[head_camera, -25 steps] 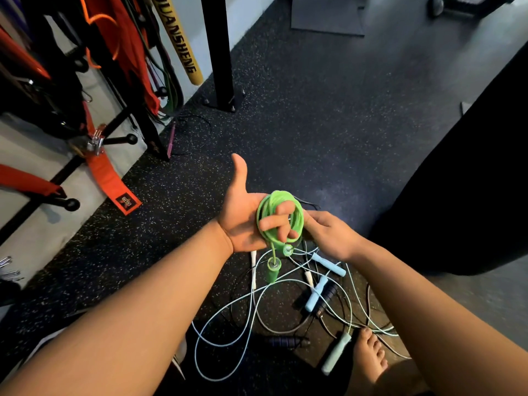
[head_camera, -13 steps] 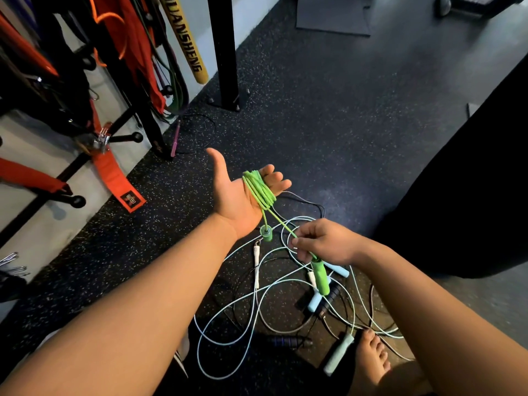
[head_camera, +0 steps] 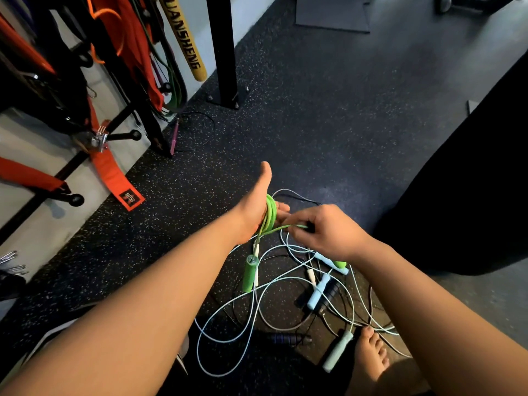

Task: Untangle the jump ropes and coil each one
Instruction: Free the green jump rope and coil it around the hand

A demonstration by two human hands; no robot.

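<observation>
A green jump rope (head_camera: 270,214) is wound in a coil around my left hand (head_camera: 257,208), whose fingers are straight and thumb points up. One green handle (head_camera: 249,272) dangles below that hand. My right hand (head_camera: 323,231) pinches the rope's free end just right of the coil, and the other green handle (head_camera: 339,264) pokes out under its wrist. On the floor below lies a tangle of pale blue ropes (head_camera: 257,318) with light blue handles (head_camera: 318,291) and a black rope with a dark handle (head_camera: 288,338).
A black steel post (head_camera: 221,50) is bolted to the speckled rubber floor. A wall rack with orange straps (head_camera: 114,172) and bands fills the left. A dark mass (head_camera: 468,190) stands at right. My bare foot (head_camera: 370,358) rests by the ropes.
My right hand rose from lower down, carrying the green handle, up beside my left hand, pulling the free end across the coil. The other green handle now hangs lower under my left hand.
</observation>
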